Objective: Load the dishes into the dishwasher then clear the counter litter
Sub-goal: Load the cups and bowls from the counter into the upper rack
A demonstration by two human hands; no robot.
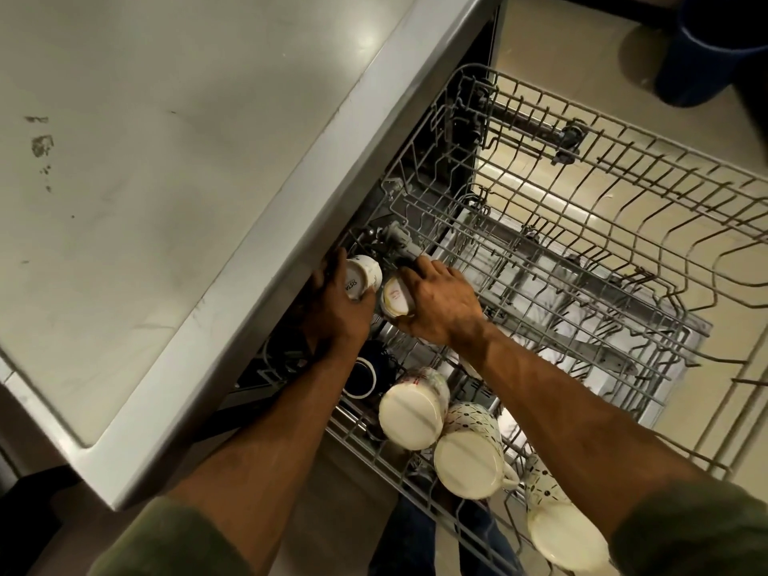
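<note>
Left hand [338, 309] reaching forward under the counter edge, forearm stretched out, olive sleeve pushed back near the elbow, fingers curled round a white cup [362, 280] with dark lettering on its base. Right hand [442, 303] alongside, wrist bent slightly down, fingers wrapped over a second cup [397, 296], cream with a glazed, ringed base. Both cups tipped base toward the camera, touching or nearly touching, at the far left corner of the upper rack [582, 259].

Nearer, in the same rack, a dark blue mug [362, 378] partly hidden behind the left forearm. Beside it three pale ceramic mugs upside down in a row: one with red markings [413, 403], one dotted with a handle [471, 451], one dotted at the lower edge [563, 530]; smooth, round, matte bases upward.

Rack of thin grey coated wire, pulled out, open grid with upright tines, mostly bare on the right. Below, through the wires, shiny metal door [582, 326] of the dishwasher.

Counter [166, 160] pale, smooth, faintly scuffed, with dark smudges at left and a rounded, bevelled edge. Floor [582, 35] beige and glossy.
</note>
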